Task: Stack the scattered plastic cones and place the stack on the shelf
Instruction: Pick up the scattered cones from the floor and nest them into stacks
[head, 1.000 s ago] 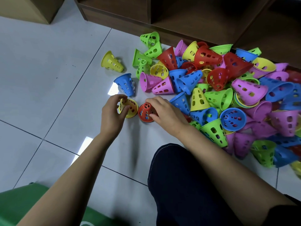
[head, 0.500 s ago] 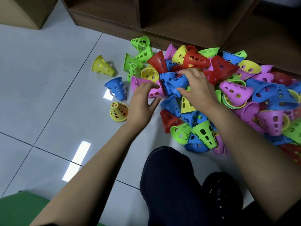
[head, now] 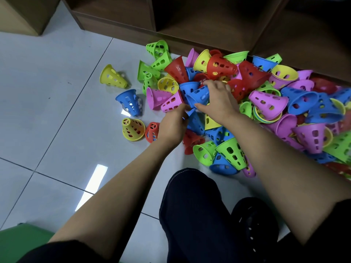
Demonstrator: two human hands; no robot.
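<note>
A big heap of perforated plastic cones [head: 266, 103] in red, blue, yellow, green and pink lies on the tiled floor before a dark wooden shelf [head: 209, 25]. My right hand [head: 218, 101] grips a blue cone [head: 199, 95] at the heap's left side. My left hand [head: 172, 126] reaches in just below it, fingers at a pink cone [head: 171, 102] and the blue cone's rim; its grasp is hidden. A yellow cone [head: 132, 129] and a red cone [head: 152, 130] stand upright on the floor left of my left hand.
Loose cones lie apart at the left: a yellow one [head: 112, 77] and a blue one [head: 129, 102]. A cardboard box [head: 24, 14] stands at the top left. My dark-trousered knee [head: 193, 205] is in front, with a green object [head: 22, 238] at the bottom left.
Both hands left the yellow and red cones standing on the floor and moved up into the heap. My right hand took hold of a blue cone; my left hand closed in beneath it.
</note>
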